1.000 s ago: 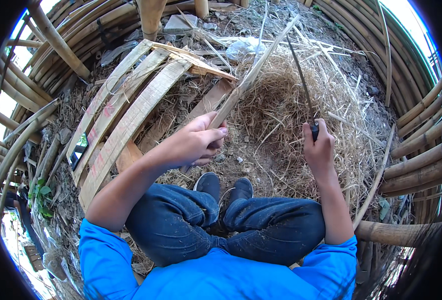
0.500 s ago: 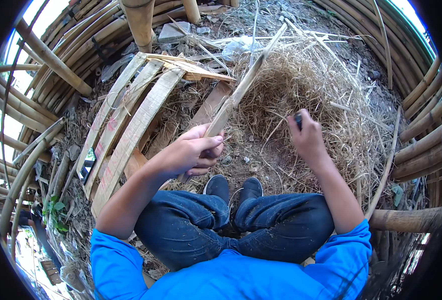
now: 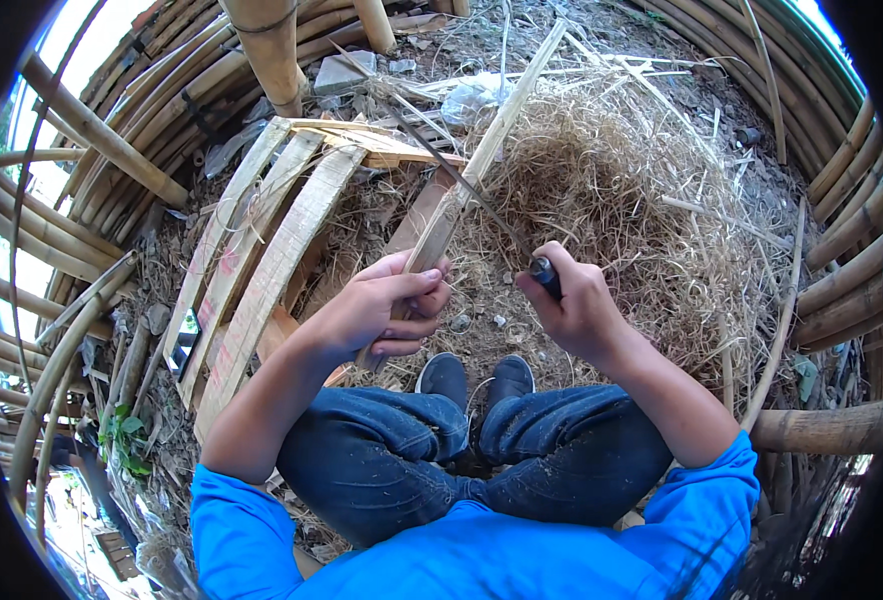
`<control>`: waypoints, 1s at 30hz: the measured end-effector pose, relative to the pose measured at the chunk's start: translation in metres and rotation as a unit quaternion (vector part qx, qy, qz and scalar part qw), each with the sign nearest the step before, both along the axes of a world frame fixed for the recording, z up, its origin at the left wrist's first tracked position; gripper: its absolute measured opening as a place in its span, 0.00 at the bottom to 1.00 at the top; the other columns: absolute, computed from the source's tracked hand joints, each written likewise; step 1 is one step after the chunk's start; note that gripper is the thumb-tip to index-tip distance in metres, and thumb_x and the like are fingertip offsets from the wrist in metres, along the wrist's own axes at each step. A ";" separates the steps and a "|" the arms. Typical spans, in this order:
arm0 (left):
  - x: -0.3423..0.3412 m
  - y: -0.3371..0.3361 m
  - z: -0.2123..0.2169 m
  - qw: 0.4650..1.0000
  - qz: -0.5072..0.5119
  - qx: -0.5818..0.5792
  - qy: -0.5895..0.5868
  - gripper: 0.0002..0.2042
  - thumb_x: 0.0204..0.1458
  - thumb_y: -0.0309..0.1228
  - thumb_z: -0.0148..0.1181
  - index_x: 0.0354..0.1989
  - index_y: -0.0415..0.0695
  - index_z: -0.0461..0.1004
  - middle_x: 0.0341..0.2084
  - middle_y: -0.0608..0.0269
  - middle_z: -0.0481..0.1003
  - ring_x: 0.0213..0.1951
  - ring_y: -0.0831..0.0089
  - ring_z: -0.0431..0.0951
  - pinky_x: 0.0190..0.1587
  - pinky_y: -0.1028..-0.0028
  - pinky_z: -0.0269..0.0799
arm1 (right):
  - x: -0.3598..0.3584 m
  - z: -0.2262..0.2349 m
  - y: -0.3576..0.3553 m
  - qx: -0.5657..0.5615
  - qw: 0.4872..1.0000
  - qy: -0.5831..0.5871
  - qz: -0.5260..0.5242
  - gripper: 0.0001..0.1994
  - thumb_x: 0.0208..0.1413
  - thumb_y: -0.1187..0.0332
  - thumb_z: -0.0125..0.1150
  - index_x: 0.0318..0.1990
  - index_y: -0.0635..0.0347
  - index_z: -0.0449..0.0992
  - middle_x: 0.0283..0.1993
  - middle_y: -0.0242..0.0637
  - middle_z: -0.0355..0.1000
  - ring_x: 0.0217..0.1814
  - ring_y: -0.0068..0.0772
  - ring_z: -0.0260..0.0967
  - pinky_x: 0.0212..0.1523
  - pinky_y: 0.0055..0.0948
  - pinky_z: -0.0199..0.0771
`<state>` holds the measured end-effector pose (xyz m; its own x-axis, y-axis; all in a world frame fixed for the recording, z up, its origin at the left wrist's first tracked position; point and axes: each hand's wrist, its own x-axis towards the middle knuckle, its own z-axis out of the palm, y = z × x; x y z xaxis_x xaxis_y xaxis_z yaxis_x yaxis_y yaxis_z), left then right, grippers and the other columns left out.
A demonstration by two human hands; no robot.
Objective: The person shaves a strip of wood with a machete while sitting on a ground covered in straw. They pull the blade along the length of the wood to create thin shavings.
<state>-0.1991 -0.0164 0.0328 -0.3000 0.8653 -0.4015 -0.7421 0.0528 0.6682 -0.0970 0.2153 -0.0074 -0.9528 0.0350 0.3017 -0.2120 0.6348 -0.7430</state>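
My left hand (image 3: pixel 399 305) is closed round the lower part of a long bamboo strip (image 3: pixel 497 135), which slants up and away to the right. In my right hand (image 3: pixel 577 300) is the dark handle of a long-bladed knife (image 3: pixel 502 224). Its thin blade reaches up and left, crossing the strip above my left hand; whether the edge touches the strip I cannot tell. A pile of curly bamboo shavings (image 3: pixel 612 190) lies on the ground beyond my right hand.
Left of my hands, a slatted wooden frame (image 3: pixel 282 245) leans with a small dark object on it. Bamboo poles (image 3: pixel 842 290) wall in both sides, and a thick bamboo post (image 3: pixel 267 55) stands far left. A clear plastic bag (image 3: pixel 474 98) lies among loose strips.
My right hand has moved left and slightly down, toward the strip, bringing the knife blade across it. My left hand keeps its hold on the strip, nearly in place.
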 end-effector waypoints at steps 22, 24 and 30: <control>0.002 -0.004 0.004 0.998 -0.019 0.030 0.048 0.08 0.61 0.34 0.43 0.44 0.45 0.58 0.18 0.72 0.55 0.10 0.87 0.52 0.06 0.85 0.50 | -0.001 0.002 0.046 -0.045 0.977 -0.021 -0.205 0.10 0.61 0.65 0.53 0.34 0.63 0.67 0.18 0.33 0.67 0.18 0.23 0.66 0.19 0.27 0.65; 0.005 -0.005 0.005 0.995 -0.055 0.023 0.080 0.09 0.61 0.33 0.44 0.46 0.44 0.59 0.18 0.72 0.57 0.11 0.88 0.53 0.08 0.84 0.50 | -0.001 0.006 0.033 -0.052 0.982 -0.001 -0.182 0.09 0.59 0.67 0.55 0.36 0.64 0.68 0.19 0.34 0.68 0.19 0.24 0.68 0.20 0.27 0.66; 0.006 0.000 -0.002 0.989 -0.047 -0.005 0.138 0.09 0.58 0.33 0.51 0.42 0.46 0.60 0.16 0.75 0.57 0.11 0.89 0.54 0.10 0.86 0.49 | 0.006 0.017 0.018 -0.069 0.989 0.048 -0.122 0.07 0.51 0.72 0.60 0.35 0.65 0.73 0.19 0.37 0.70 0.20 0.23 0.69 0.23 0.25 0.67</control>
